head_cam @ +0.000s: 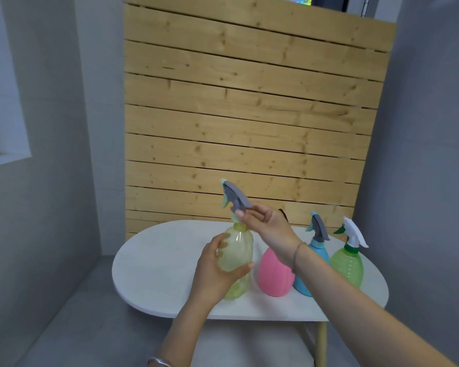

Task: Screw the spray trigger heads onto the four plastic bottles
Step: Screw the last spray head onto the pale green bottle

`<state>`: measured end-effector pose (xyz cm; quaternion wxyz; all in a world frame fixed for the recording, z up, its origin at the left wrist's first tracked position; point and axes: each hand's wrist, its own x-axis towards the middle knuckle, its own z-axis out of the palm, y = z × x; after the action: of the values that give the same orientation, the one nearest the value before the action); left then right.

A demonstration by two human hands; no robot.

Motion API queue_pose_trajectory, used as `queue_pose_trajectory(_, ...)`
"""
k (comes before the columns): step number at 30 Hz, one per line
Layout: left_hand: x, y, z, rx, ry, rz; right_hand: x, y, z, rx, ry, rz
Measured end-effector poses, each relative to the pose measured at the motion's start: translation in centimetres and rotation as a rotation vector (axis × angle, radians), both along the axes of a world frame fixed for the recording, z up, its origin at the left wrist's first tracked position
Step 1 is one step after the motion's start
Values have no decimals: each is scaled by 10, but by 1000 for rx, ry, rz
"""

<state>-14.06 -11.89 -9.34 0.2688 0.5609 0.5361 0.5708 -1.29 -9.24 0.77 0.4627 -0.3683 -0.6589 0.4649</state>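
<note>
the left hand [213,271] wraps around the belly of the yellow bottle [237,263], thumb across the front and fingers behind, so its grip is closed on the bottle. the bottle stands upright near the front left part of the white oval desk [154,274]; whether its base touches the top cannot be told, since the hand hides it.

the right hand [268,229] reaches in over the other bottles, its grip narrowed on the grey spray head [235,197], thumb and fingertips pinching it low on its body. the head sits tilted right above the yellow bottle's neck, its pale green nozzle pointing up and left.

to the right, in a row on the desk, stand a pink bottle [274,274], whose top is hidden behind the right wrist, then a blue bottle [304,283] with a grey and blue spray head [318,229] on it, then a green bottle [347,266] with a white spray head [354,233] on it.

a thin bracelet [297,254] circles the right wrist. a wall of pale wooden planks [249,115] rises behind the desk.
</note>
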Motion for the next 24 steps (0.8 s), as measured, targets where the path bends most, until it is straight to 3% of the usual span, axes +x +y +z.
queue_pose_trajectory(17,-23,49,-54,-137,33,-4,-19,47,-75,-11,-7,131)
queue_pose_trajectory(22,-43,42,-30,-387,90,-270,-21,49,-79,13,-2,165)
queue_pose_trajectory(24,-57,39,-5,-411,20,-337,-19,49,-77,18,-15,191)
